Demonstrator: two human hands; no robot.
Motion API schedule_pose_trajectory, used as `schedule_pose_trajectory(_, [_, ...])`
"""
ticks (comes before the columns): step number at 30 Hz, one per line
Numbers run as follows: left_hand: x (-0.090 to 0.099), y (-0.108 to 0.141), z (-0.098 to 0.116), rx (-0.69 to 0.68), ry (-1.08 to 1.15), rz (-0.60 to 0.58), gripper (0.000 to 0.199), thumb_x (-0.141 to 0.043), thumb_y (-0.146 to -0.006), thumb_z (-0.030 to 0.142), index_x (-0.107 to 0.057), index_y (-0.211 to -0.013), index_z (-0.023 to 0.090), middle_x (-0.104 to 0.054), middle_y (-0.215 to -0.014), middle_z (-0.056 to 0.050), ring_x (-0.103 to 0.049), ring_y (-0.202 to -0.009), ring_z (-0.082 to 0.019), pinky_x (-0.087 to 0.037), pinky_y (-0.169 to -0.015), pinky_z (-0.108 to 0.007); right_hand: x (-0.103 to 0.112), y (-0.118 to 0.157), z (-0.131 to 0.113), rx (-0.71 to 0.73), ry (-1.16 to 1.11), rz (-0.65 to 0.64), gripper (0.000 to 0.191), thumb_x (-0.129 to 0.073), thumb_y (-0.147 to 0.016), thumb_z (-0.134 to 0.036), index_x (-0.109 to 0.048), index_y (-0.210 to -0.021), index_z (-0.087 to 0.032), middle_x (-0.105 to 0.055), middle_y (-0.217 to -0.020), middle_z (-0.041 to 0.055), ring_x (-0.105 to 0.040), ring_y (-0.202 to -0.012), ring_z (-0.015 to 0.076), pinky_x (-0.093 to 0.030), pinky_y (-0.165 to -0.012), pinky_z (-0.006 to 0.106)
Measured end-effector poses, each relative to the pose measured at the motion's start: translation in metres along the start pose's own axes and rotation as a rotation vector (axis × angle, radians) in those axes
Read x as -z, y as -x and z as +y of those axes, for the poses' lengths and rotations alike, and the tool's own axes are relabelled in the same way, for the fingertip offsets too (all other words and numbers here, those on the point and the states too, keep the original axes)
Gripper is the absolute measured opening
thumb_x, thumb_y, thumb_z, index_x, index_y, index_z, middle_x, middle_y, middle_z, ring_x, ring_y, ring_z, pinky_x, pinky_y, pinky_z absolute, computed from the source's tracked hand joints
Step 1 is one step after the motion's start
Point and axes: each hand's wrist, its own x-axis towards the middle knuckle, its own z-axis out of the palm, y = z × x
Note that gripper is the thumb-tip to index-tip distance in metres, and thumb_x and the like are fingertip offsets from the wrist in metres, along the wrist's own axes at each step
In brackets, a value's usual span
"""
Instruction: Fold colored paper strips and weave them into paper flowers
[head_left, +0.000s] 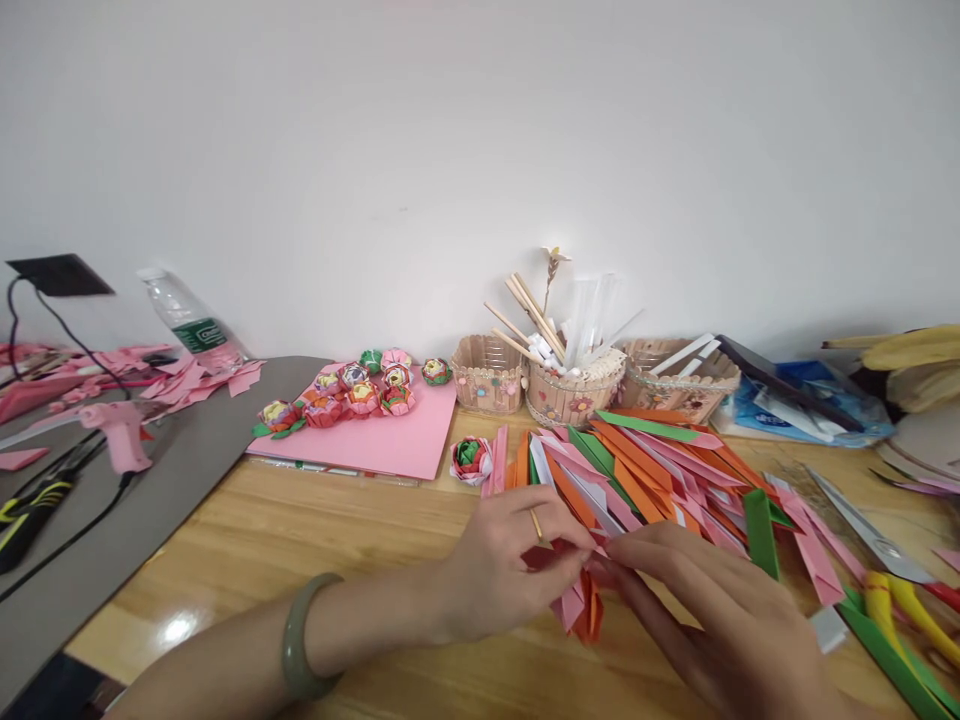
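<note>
Left hand (517, 562) and right hand (724, 605) both pinched folded paper (571, 607) at the fingertips, over the table (345, 550) near the strip pile (645, 462), joint hidden by fingers, so light, even pressure with edges aligned seemed safest against stray creases.

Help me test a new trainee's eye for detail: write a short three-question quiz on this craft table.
1. Open question: Which of the two hands working at the folded paper wears the gold ring?
2. True or false: At least one paper flower lies off the pink sheet.
3. Multiple choice: What colour is the mat under the glue gun?
A) blue
B) grey
C) red

Key:
1. The left hand.
2. True; it lies beside the sheet, on the wooden table.
3. B.
</note>
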Motion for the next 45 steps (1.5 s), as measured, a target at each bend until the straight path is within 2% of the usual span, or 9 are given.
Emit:
schedule_pose_trajectory(4, [-0.001,0.001,0.000,0.208,0.044,-0.039,0.007,-0.054,-0.075,0.012,-0.061,-0.076,0.011,-0.063,-0.071,-0.007,-0.057,-0.065,-0.012,-0.047,-0.061,-0.021,0.001,0.000,0.002,0.098,0.076,0.022,0.015,-0.045,-0.084,-0.009,-0.053,-0.093,-0.018,-0.066,-0.077,0.0045,-0.061,-0.069,0.0144,-0.048,-0.062,0.025])
schedule_pose_trajectory(8, [0.000,0.000,-0.001,0.419,0.130,-0.060,0.006,-0.058,-0.074,0.016,-0.062,-0.073,0.012,-0.063,-0.072,-0.005,-0.057,-0.066,-0.012,-0.046,-0.060,-0.021,0.000,-0.009,0.003,-0.128,-0.094,0.010,0.010,-0.051,-0.082,-0.014,-0.054,-0.089,-0.021,-0.064,-0.071,0.0001,-0.060,-0.060,0.0109,-0.048,-0.053,0.020])
schedule_pose_trajectory(12, [0.000,0.000,-0.005,0.373,0.157,-0.005,0.007,-0.059,-0.074,0.018,-0.062,-0.071,0.012,-0.063,-0.071,-0.005,-0.058,-0.067,-0.013,-0.045,-0.062,-0.023,0.001,-0.017,0.003,-0.310,-0.198,-0.102,0.004,-0.052,-0.081,-0.018,-0.055,-0.081,-0.021,-0.063,-0.068,-0.0012,-0.058,-0.057,0.0111,-0.048,-0.052,0.021])
schedule_pose_trajectory(18, [-0.003,0.003,-0.007,0.383,0.075,-0.020,0.006,-0.059,-0.074,0.018,-0.060,-0.070,0.013,-0.063,-0.068,-0.004,-0.056,-0.062,-0.011,-0.044,-0.057,-0.021,0.000,-0.014,0.002,-0.156,-0.014,-0.059,0.009,-0.049,-0.081,-0.016,-0.054,-0.074,-0.020,-0.061,-0.068,0.0032,-0.057,-0.060,0.0139,-0.045,-0.052,0.025])
schedule_pose_trajectory(25, [-0.003,0.007,-0.009,0.008,-0.268,-0.076,0.015,-0.048,-0.079,0.014,-0.055,-0.067,0.013,-0.059,-0.064,-0.006,-0.052,-0.060,-0.012,-0.044,-0.057,-0.023,-0.002,-0.010,0.001,-0.154,0.089,-0.083,0.015,-0.050,-0.082,-0.022,-0.058,-0.069,-0.020,-0.061,-0.064,0.0034,-0.058,-0.057,0.0148,-0.044,-0.051,0.025])
schedule_pose_trajectory(28, [0.000,0.004,-0.010,-0.054,-0.280,-0.157,0.020,-0.045,-0.082,0.012,-0.057,-0.066,0.011,-0.060,-0.066,-0.008,-0.053,-0.062,-0.013,-0.044,-0.058,-0.023,0.000,-0.012,0.001,-0.177,0.076,-0.119,0.017,-0.047,-0.083,-0.023,-0.058,-0.070,-0.020,-0.061,-0.065,0.0035,-0.058,-0.056,0.0144,-0.044,-0.049,0.024])
schedule_pose_trajectory(36, [0.007,-0.008,-0.006,0.511,0.233,-0.121,0.023,-0.050,-0.083,0.025,-0.061,-0.099,0.014,-0.066,-0.092,-0.007,-0.060,-0.081,-0.014,-0.046,-0.070,-0.024,0.003,-0.010,0.003,-0.005,0.117,0.010,0.010,-0.053,-0.079,-0.011,-0.056,-0.083,-0.019,-0.065,-0.073,0.0041,-0.059,-0.065,0.0155,-0.046,-0.059,0.028])
schedule_pose_trajectory(41, [0.003,-0.005,-0.008,0.423,0.245,-0.027,0.014,-0.055,-0.080,0.023,-0.066,-0.081,0.014,-0.066,-0.080,-0.006,-0.060,-0.076,-0.014,-0.048,-0.068,-0.024,0.005,-0.009,0.003,-0.024,0.195,0.121,0.019,-0.057,-0.077,-0.013,-0.057,-0.094,-0.022,-0.064,-0.084,0.0050,-0.059,-0.077,0.0189,-0.045,-0.068,0.033])
schedule_pose_trajectory(45, [0.004,-0.003,-0.009,0.160,0.000,0.127,0.012,-0.052,-0.082,0.019,-0.064,-0.082,0.016,-0.064,-0.079,-0.006,-0.058,-0.075,-0.014,-0.047,-0.070,-0.027,0.009,-0.016,-0.003,-0.330,-0.058,0.036,0.008,-0.049,-0.083,-0.024,-0.057,-0.086,-0.021,-0.061,-0.074,0.0023,-0.057,-0.064,0.0152,-0.045,-0.054,0.026])
